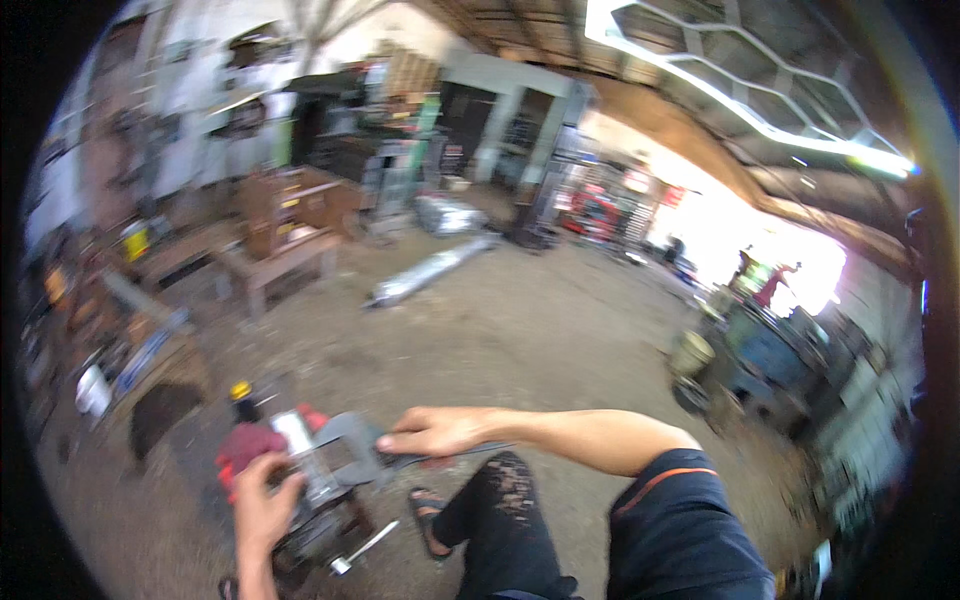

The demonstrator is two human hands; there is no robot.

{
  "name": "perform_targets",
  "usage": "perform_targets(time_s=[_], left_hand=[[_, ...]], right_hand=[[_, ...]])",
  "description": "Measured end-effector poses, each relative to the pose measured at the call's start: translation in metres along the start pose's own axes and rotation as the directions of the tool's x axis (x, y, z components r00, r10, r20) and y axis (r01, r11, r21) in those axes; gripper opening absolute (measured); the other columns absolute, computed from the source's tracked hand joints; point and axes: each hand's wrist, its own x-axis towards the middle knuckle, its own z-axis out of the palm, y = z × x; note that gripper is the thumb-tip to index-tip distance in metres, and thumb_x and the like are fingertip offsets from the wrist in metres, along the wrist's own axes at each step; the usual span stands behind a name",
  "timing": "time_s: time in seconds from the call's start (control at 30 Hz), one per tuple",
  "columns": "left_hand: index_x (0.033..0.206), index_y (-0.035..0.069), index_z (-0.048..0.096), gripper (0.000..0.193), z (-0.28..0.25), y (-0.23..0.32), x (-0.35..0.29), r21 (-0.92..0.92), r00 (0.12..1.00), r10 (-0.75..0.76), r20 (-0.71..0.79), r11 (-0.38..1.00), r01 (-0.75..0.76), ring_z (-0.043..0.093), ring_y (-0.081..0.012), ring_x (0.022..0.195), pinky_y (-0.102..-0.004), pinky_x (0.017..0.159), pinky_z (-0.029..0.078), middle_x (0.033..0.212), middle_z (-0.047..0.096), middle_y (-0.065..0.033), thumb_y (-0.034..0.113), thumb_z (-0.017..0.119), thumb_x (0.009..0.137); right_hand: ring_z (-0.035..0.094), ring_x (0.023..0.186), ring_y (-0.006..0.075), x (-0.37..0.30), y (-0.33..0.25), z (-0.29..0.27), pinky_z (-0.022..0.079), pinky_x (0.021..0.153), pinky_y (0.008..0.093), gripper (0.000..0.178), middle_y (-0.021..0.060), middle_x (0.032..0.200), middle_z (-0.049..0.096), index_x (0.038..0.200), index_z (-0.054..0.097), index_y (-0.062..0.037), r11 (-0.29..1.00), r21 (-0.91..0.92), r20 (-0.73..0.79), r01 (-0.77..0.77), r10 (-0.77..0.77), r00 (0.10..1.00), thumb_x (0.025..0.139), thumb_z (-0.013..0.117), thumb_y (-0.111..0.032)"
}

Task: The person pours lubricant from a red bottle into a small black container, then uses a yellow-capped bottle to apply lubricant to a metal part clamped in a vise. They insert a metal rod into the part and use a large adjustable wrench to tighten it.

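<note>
Both my hands on the vise, metal strip clamped between.
L hand [262, 500] grips vise [320, 480] near edge; R hand [435, 432] pinches metal strip [470, 452] sticking out its right side.

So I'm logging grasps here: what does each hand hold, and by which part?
The right hand pinches one end of a flat dark metal strip at the bench vise. The left hand rests on the vise's near side; blur hides its exact grip.

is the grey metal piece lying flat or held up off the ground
Held up: the grey metal piece sits on the vise, right hand gripping its edge, left hand beside it.
</note>
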Motion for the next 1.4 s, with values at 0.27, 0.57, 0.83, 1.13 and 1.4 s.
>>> perform_targets(time_s=[0.27,0.57,0.83,1.13,1.4], left_hand=[[0.105,-0.004,0.071,0.021,0.010,0.005,-0.006,0.106,0.985,0.120,-0.124,0.989,-0.107,0.063,-0.0223,0.078,-0.0351,0.075,0.051,0.085,0.066,-0.0093,-0.003,0.074,0.084],[0.096,-0.007,0.065,0.013,0.019,0.025,-0.006,0.287,0.973,0.168,-0.160,0.951,-0.117,0.061,-0.0282,0.076,-0.0398,0.074,0.049,0.084,0.065,-0.0165,0.002,0.073,0.091],[0.099,-0.006,0.061,0.011,0.035,0.009,-0.011,0.575,0.919,0.284,-0.272,0.814,-0.081,0.060,-0.0335,0.076,-0.0444,0.071,0.046,0.086,0.063,-0.0207,0.005,0.064,0.100],[0.122,-0.004,0.073,0.028,0.011,0.033,-0.009,0.521,0.996,-0.009,-0.094,0.852,0.057,0.073,-0.0253,0.097,-0.0391,0.083,0.060,0.109,0.077,-0.0183,0.019,0.070,0.106],[0.116,-0.004,0.075,0.026,-0.002,0.033,0.007,0.520,0.998,0.044,0.051,0.852,-0.064,0.071,-0.0232,0.094,-0.0366,0.086,0.058,0.105,0.077,-0.0145,0.019,0.072,0.105]], right_hand=[[0.052,0.051,0.0105,-0.073,0.065,0.035,0.043,0.048,0.0317,0.063,0.0004,0.061,0.053,0.116,0.069,0.0037,0.946,0.320,-0.122,-0.058,0.102,0.987,0.114,0.048,-0.055],[0.051,0.052,0.0102,-0.094,0.177,0.054,0.042,0.047,0.0302,0.063,0.0003,0.065,0.054,0.129,0.068,0.0020,0.850,0.495,-0.287,-0.181,0.357,0.889,0.114,0.047,-0.056],[0.053,0.052,0.0099,-0.085,0.224,0.079,0.043,0.048,0.0297,0.063,0.0008,0.065,0.056,0.127,0.069,0.0012,0.788,0.612,-0.296,-0.067,0.307,0.904,0.113,0.048,-0.057],[0.055,0.051,0.0095,-0.095,0.242,0.075,0.046,0.050,0.0294,0.063,-0.0003,0.063,0.055,0.120,0.069,0.0012,0.767,0.642,-0.256,-0.003,0.218,0.942,0.114,0.045,-0.057],[0.061,0.053,0.0148,-0.094,0.245,0.074,0.051,0.052,0.0343,0.062,0.0035,0.061,0.057,0.106,0.068,0.0009,0.738,0.675,-0.233,-0.010,0.226,0.946,0.113,0.048,-0.057]])
